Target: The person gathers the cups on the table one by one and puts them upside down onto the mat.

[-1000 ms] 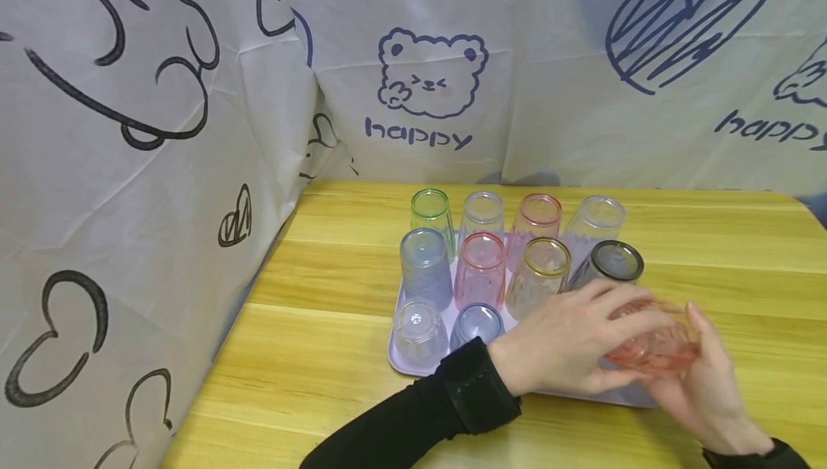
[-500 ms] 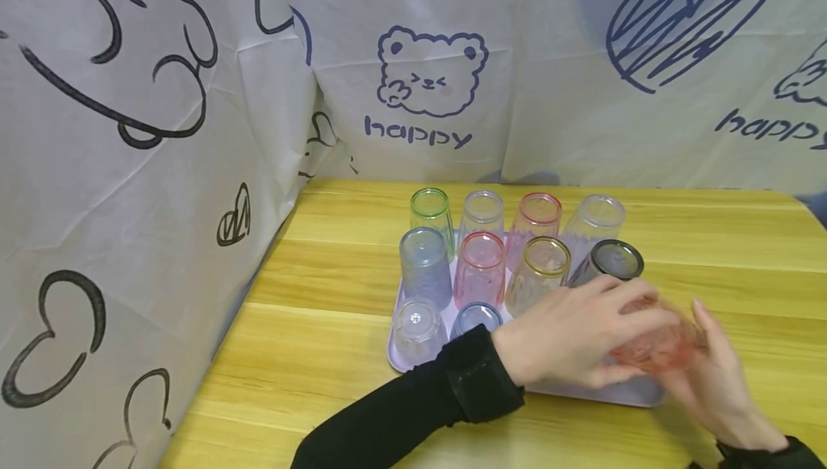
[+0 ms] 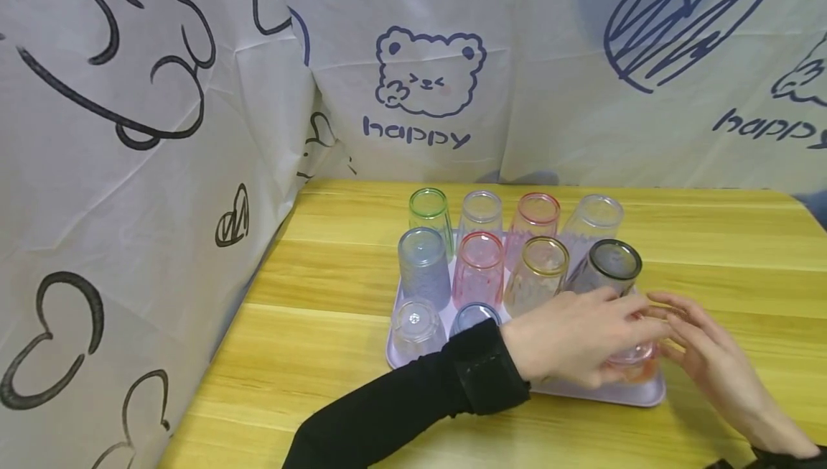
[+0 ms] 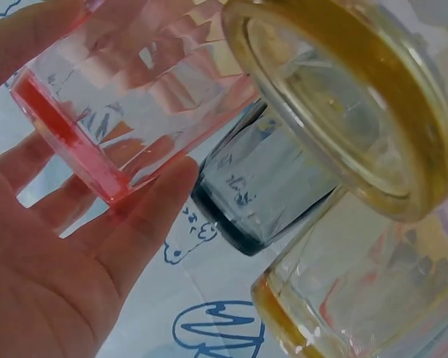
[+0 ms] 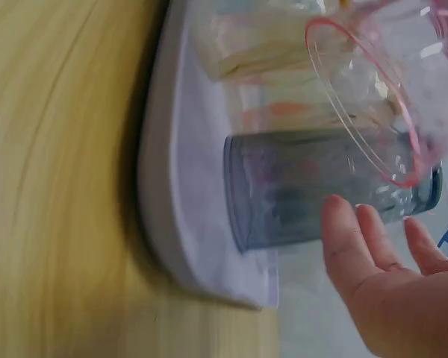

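My left hand (image 3: 581,340) holds a clear pink glass (image 3: 633,355) upside down over the front right of the lilac tray (image 3: 601,393). In the left wrist view, its fingers and thumb sit around the glass close to the thick red base. The right wrist view shows the red rim facing the tray. My right hand (image 3: 720,368) is beside that glass, its fingers spread and gently bent, fingertips overlapping the left fingers in the head view. Close by stands an upside-down dark grey glass (image 5: 299,186). Part of the pink glass is hidden behind my left hand.
Several more upside-down glasses stand in rows on the tray, including a green one (image 3: 429,207), a blue one (image 3: 423,275) and a yellow-rimmed one (image 3: 539,275). My left forearm (image 3: 400,408) passes before the front row. Beneath lies a wooden table (image 3: 310,354); printed cloth (image 3: 555,95) hangs behind.
The pink glass, tilted between both hands before, now points rim-down and has moved lower over the tray. My right hand has let go from below, its fingers now near the glass's upper side.
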